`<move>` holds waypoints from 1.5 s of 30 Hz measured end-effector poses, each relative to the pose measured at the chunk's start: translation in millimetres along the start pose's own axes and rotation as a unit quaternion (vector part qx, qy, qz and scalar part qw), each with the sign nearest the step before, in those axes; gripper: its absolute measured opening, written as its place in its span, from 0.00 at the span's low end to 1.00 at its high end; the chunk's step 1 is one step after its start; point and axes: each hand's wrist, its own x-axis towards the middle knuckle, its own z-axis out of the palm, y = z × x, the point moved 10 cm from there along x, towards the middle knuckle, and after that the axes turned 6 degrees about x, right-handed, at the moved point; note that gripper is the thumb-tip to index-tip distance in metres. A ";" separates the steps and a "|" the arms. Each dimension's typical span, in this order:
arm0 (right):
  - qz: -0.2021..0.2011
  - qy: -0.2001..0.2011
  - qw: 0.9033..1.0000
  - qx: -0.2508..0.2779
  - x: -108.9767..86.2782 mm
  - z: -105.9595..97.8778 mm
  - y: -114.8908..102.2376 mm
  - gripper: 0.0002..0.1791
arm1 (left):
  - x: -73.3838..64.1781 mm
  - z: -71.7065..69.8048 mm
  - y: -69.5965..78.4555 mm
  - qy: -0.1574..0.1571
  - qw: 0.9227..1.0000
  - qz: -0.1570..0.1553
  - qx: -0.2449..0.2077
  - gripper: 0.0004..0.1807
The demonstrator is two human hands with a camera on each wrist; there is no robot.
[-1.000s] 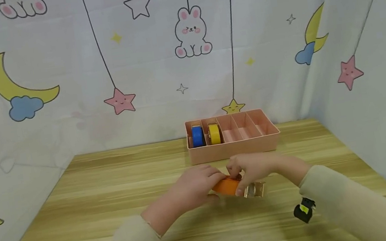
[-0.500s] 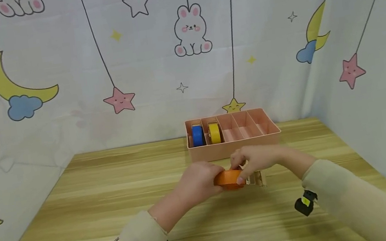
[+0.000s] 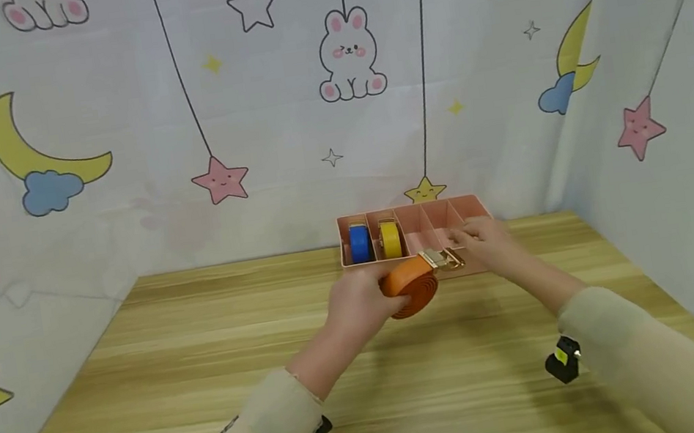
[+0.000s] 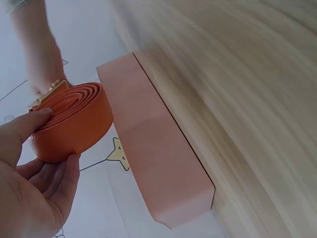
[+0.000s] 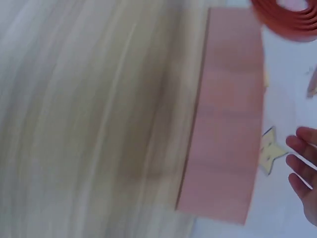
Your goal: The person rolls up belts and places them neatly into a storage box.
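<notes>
My left hand [image 3: 362,304] grips a rolled orange belt [image 3: 415,288], raised in front of the box. In the left wrist view the thumb lies on top of the coil [image 4: 74,119] and the fingers are beneath it. A gold buckle [image 3: 444,259] sticks out to the right. My right hand [image 3: 491,244] is apart from the belt, over the box's right front, holding nothing. Loosely bent fingers [image 5: 301,144] show in the right wrist view. The pink divided box [image 3: 355,274] holds a blue rolled belt [image 3: 359,243] and a yellow rolled belt [image 3: 391,239] in its two left compartments.
The wood-grain table [image 3: 204,340] meets a patterned cloth backdrop [image 3: 278,108] just behind the box. Cloth also hangs along both sides. The box's front wall [image 4: 148,134] faces the hands.
The left hand has raised the orange belt toward the box and tilted it so the coil's spiral shows. My right hand has let go of the belt and moved right and forward.
</notes>
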 end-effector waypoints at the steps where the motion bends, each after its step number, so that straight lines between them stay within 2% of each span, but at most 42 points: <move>1: 0.001 0.012 0.999 -0.033 0.7 -2.7 7.6 0.18 | 1.8 -0.1 -0.7 0.003 1.000 -0.010 -0.002 0.23; 3: 0.003 0.019 0.995 -0.093 0.4 -3.8 21.1 0.18 | 5.4 0.6 -3.0 0.006 1.000 -0.030 -0.008 0.22; 5: -0.013 0.013 0.989 -0.147 -0.1 -0.3 28.2 0.20 | 8.7 1.3 -5.8 0.010 0.999 -0.047 -0.016 0.21; 8: -0.041 0.031 0.980 -0.193 -2.1 1.8 31.6 0.24 | 13.9 1.2 -9.8 0.019 0.998 -0.063 -0.021 0.20; 9: -0.050 0.043 0.977 -0.203 -2.9 1.4 31.5 0.23 | 15.9 1.3 -11.2 0.022 0.997 -0.067 -0.022 0.20; 14: -0.088 0.086 0.968 -0.220 -6.4 0.5 26.9 0.07 | 25.4 1.3 -19.0 0.035 0.994 -0.092 -0.049 0.20; 16: -0.093 0.086 0.967 -0.223 -6.7 1.6 26.1 0.06 | 29.3 0.6 -21.8 0.043 0.992 -0.102 -0.059 0.20; 22: -0.043 0.048 0.967 -0.245 -3.4 1.6 29.8 0.07 | 42.0 0.6 -23.1 0.062 0.987 -0.135 -0.054 0.21; 26: -0.025 0.032 0.969 -0.242 -2.3 2.6 33.3 0.07 | 51.6 3.1 -18.9 0.074 0.981 -0.155 -0.092 0.19; 28: -0.024 0.038 0.970 -0.240 -2.5 2.4 33.5 0.07 | 58.0 2.6 -15.1 0.084 0.980 -0.152 -0.094 0.17; 33: -0.027 0.044 0.971 -0.232 -3.4 2.8 30.3 0.07 | 73.6 4.7 -11.3 0.095 0.981 -0.162 -0.041 0.16; 35: -0.027 0.044 0.971 -0.232 -3.4 2.0 29.8 0.08 | 80.2 6.7 -9.8 0.090 0.981 -0.168 -0.014 0.16; 38: -0.021 0.047 0.970 -0.236 -3.8 -0.9 30.6 0.08 | 92.4 9.3 -4.0 0.086 0.983 -0.162 0.022 0.14; 41: -0.004 0.045 0.970 -0.241 -5.2 -2.0 34.9 0.09 | 102.4 14.0 2.0 0.075 0.984 -0.155 0.052 0.18; 45: -0.005 0.041 0.970 -0.241 -5.5 1.2 35.7 0.09 | 108.7 19.9 3.7 0.060 0.981 -0.164 0.081 0.23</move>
